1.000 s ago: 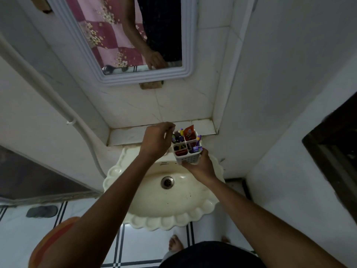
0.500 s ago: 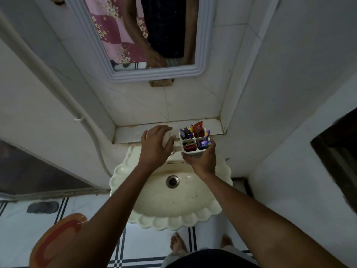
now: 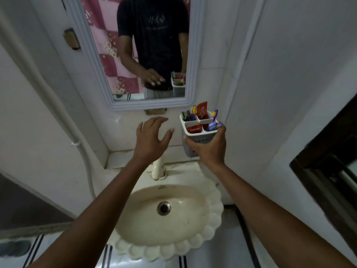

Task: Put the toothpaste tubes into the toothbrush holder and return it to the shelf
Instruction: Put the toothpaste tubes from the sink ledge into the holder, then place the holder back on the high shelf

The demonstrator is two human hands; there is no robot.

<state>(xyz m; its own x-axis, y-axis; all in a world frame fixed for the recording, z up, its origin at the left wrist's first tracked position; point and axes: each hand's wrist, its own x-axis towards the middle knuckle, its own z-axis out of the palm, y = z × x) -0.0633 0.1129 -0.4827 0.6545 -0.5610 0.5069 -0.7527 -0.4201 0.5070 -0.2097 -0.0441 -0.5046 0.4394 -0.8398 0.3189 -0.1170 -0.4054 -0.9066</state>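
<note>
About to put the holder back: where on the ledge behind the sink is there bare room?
The ledge shows bare from its left corner to the tap. Its right part is hidden behind the toothbrush holder and the right hand, so I cannot tell there. The open left hand hangs above the tap, crowding the middle.

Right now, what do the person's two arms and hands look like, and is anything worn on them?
Both forearms are bare up to the lower edge of the picture: no sleeves show. The left hand and right hand wear no gloves. No rings, watch or bracelet can be seen on the fingers or wrists.
</note>
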